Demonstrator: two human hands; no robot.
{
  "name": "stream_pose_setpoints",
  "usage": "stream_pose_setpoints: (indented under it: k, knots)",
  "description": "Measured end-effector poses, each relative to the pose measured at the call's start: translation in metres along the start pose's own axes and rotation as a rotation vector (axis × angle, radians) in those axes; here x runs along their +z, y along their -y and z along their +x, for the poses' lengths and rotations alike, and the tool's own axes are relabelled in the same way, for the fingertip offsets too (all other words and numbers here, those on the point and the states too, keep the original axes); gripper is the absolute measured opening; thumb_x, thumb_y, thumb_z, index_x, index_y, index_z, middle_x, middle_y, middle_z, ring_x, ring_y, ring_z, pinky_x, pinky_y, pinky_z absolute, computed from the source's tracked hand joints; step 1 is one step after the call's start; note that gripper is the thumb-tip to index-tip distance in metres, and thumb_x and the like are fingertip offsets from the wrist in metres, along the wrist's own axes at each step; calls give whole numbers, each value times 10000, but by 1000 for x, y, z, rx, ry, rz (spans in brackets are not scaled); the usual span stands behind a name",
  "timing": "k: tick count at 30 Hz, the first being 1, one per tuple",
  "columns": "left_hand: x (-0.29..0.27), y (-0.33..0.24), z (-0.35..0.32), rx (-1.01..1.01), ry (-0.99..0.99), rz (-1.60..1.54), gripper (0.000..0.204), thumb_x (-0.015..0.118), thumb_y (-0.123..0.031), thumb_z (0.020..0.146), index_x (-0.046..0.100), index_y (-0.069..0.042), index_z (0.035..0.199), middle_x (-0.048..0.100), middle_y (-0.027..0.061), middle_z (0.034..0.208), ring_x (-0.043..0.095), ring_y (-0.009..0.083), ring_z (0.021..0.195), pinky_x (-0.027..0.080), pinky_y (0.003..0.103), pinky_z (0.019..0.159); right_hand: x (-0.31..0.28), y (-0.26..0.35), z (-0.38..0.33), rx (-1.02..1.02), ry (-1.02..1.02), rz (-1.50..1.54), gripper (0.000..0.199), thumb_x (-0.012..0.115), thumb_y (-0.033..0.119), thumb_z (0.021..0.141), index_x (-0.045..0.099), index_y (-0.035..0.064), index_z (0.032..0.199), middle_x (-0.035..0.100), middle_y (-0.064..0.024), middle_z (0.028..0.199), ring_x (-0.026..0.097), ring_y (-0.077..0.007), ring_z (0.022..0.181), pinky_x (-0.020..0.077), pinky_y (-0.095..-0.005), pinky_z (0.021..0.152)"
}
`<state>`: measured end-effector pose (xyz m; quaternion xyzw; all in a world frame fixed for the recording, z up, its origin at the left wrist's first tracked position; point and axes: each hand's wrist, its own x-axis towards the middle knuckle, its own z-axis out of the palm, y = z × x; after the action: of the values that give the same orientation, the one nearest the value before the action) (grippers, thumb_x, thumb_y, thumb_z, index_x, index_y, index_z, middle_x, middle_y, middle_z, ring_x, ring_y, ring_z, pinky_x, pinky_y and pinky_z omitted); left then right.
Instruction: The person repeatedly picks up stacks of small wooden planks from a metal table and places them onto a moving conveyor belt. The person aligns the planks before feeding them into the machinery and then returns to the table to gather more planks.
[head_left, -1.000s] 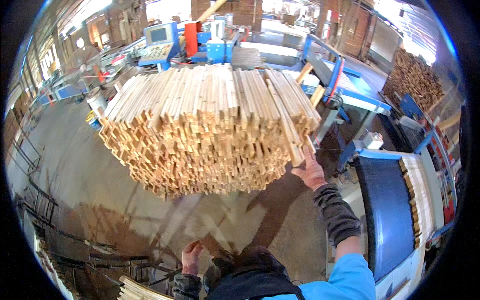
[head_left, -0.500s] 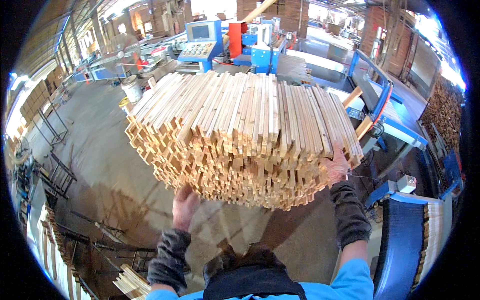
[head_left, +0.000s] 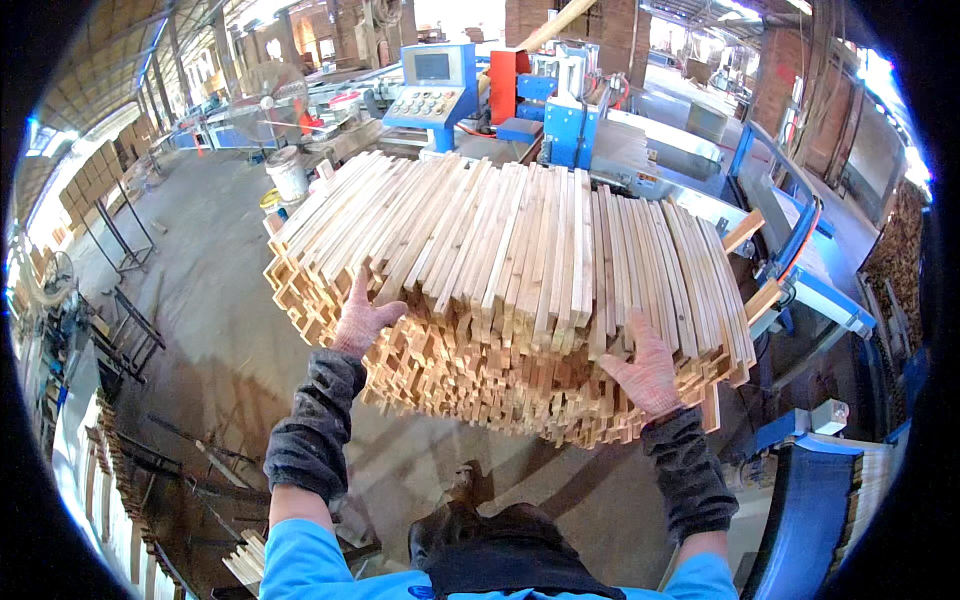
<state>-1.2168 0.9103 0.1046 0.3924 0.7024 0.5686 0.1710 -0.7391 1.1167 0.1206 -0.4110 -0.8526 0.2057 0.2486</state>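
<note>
A broad stack of pale wooden strips [head_left: 510, 225] lies in front of me, the uneven cut ends facing my body. My left hand [head_left: 365, 318], in a light glove, rests against the ends on the left side, its index finger stretched forward and thumb out to the right. Against the ends on the right side is my right hand [head_left: 645, 370], gloved too, fingers pointing up and thumb spread toward the middle. Neither hand is wrapped round a strip. What holds up the stack is hidden beneath it.
Behind the stack stand a blue control panel [head_left: 433, 90] and a blue machine [head_left: 572, 110] with a red guard [head_left: 505, 85]. A blue-framed conveyor [head_left: 825, 275] runs at the right. White buckets [head_left: 287, 175] stand left of the stack. More strips [head_left: 245, 560] lie at the lower left.
My left hand has risen from below the stack's lower left to the ends near its top layer. My right hand has shifted inward from the right edge, its fingers spread.
</note>
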Motion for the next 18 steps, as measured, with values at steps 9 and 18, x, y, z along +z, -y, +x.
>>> stream_pose_setpoints:
  k: [9, 18]
  knots:
    - [3, -18, 25, -92, 15, 443, 1222, 937, -371, 800, 223, 13, 1715, 388, 304, 1686, 447, 426, 1537, 403, 474, 1255, 32, 69, 69, 20, 222, -236, 1219, 859, 657, 802, 308, 42, 1698, 544, -213, 1602, 484, -404, 1495, 371, -490, 1263]
    - [-2, 13, 39, 109, 40, 226, 1178, 924, -177, 776, 246, -45, 1730, 399, 260, 1692, 403, 374, 1570, 402, 469, 1255, 50, 74, 80, 79, 142, -116, 1179, 936, 536, 752, 361, 94, 1681, 581, -208, 1567, 504, -421, 1459, 368, -496, 1252]
